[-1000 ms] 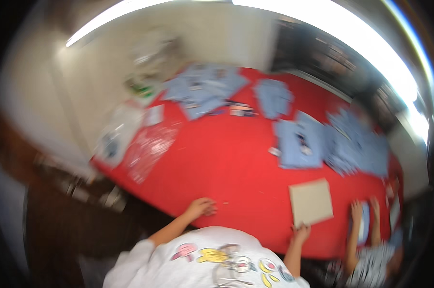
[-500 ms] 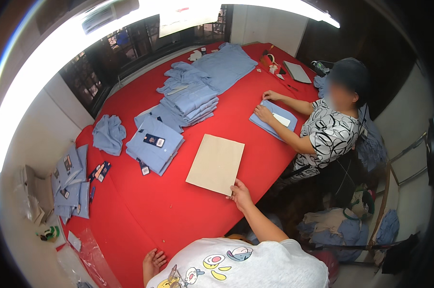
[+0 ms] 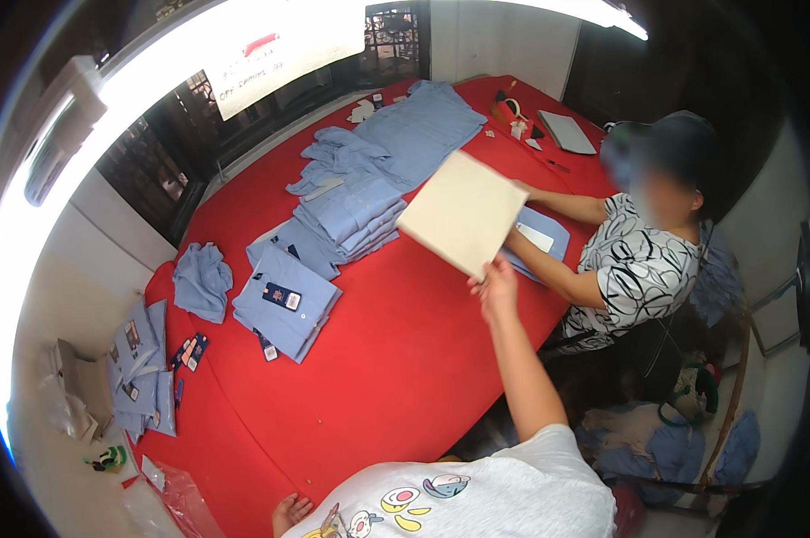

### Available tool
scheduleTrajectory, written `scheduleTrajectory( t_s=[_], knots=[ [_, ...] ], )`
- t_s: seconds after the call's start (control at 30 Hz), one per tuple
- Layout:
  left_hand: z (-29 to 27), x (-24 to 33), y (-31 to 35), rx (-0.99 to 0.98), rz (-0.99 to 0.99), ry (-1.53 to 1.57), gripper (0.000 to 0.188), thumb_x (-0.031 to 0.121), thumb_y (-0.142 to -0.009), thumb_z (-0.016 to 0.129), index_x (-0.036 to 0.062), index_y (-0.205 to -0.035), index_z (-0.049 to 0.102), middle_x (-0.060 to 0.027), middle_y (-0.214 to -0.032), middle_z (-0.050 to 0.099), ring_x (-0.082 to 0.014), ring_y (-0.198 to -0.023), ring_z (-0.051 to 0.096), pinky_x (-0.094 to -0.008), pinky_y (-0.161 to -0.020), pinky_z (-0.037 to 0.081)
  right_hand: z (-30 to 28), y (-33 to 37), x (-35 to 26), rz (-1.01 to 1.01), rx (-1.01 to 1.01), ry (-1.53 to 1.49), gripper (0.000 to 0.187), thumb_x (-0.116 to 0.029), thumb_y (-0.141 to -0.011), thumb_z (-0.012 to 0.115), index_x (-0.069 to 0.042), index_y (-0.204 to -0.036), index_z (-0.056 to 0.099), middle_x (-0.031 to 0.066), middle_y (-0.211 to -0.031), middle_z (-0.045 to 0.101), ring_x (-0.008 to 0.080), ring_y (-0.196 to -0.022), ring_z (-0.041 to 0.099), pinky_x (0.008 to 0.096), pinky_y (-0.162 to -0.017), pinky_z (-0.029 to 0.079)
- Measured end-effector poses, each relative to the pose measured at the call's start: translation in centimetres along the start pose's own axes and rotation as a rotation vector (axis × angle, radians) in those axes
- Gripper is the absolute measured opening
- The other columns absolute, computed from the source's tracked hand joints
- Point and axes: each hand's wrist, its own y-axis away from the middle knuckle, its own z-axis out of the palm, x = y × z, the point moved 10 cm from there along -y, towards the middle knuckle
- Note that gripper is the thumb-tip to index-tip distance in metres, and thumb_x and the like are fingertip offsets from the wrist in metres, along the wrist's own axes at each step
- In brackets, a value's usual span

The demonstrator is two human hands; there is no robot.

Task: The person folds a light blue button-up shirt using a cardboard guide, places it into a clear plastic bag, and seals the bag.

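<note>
Cardboard (image 3: 463, 213) between right fingers (image 3: 492, 272), mostly beyond them

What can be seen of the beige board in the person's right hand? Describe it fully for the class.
The beige board is flat, plain and four-cornered, stiff and cardboard-like, its outline slightly blurred. The person's right-hand grip holds it by the corner nearest the person. It sits askew and appears lifted above the red table. In this view it overlaps the edge of the stacked blue garments and a co-worker's forearms; whether the co-worker touches it cannot be told.
</note>
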Motion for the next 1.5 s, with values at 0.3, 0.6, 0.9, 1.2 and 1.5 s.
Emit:
scheduleTrajectory(
  t_s=[0.3,0.6,0.9,1.2,1.5],
  knots=[
    [2.0,0.8,-1.7,0.013,0.023,-0.181,0.035,0.024,-0.103,0.064,-0.0042,-0.123,0.065,-0.0321,-0.106,0.077,-0.0421,-0.095,0.079,-0.0532,-0.082,0.069,-12.8,-27.6,-14.5,-0.026,0.181,-0.233,0.068,-0.042,-0.114,0.054,0.009,-0.154,0.034,0.0293,-0.134,0.063,0.0412,-0.116,0.073,0.0469,-0.090,0.066],
    [0.4,0.1,2.1,0.038,0.066,-0.150,0.042,0.032,-0.101,0.063,-0.0029,-0.124,0.063,-0.0310,-0.110,0.074,-0.0435,-0.100,0.077,-0.0556,-0.089,0.067,1.0,-2.9,3.8,0.054,-0.145,0.196,0.025,-0.017,-0.109,0.061,-0.003,-0.129,0.066,0.0123,-0.105,0.078,0.0176,-0.074,0.074,0.0290,-0.060,0.058],
    [8.4,5.2,5.1,-0.065,0.109,-0.318,0.040,0.032,-0.109,0.062,0.0024,-0.136,0.066,-0.0188,-0.123,0.078,-0.0300,-0.106,0.079,-0.0411,-0.088,0.063,4.6,22.2,18.4,0.352,-0.474,0.431,0.021,-0.016,-0.111,0.062,-0.001,-0.124,0.070,0.0102,-0.098,0.076,0.0157,-0.074,0.072,0.0283,-0.065,0.057],
    [-4.9,15.6,6.8,0.457,0.799,-0.674,0.030,0.016,-0.100,0.071,0.0027,-0.127,0.071,-0.0125,-0.120,0.078,-0.0263,-0.109,0.074,-0.0402,-0.097,0.057,7.9,31.8,23.9,0.546,-0.685,0.767,0.022,-0.016,-0.111,0.063,-0.001,-0.125,0.070,0.0088,-0.100,0.078,0.0133,-0.077,0.072,0.0262,-0.065,0.057],
    [-22.1,22.3,12.8,1.059,0.925,-1.076,0.031,0.019,-0.092,0.079,0.0062,-0.119,0.072,-0.0169,-0.119,0.069,-0.0364,-0.120,0.066,-0.0474,-0.106,0.051,14.6,43.4,30.3,0.564,-0.938,0.917,0.021,-0.013,-0.110,0.063,-0.001,-0.126,0.071,0.0085,-0.101,0.078,0.0121,-0.079,0.071,0.0259,-0.068,0.055]
  ],
)
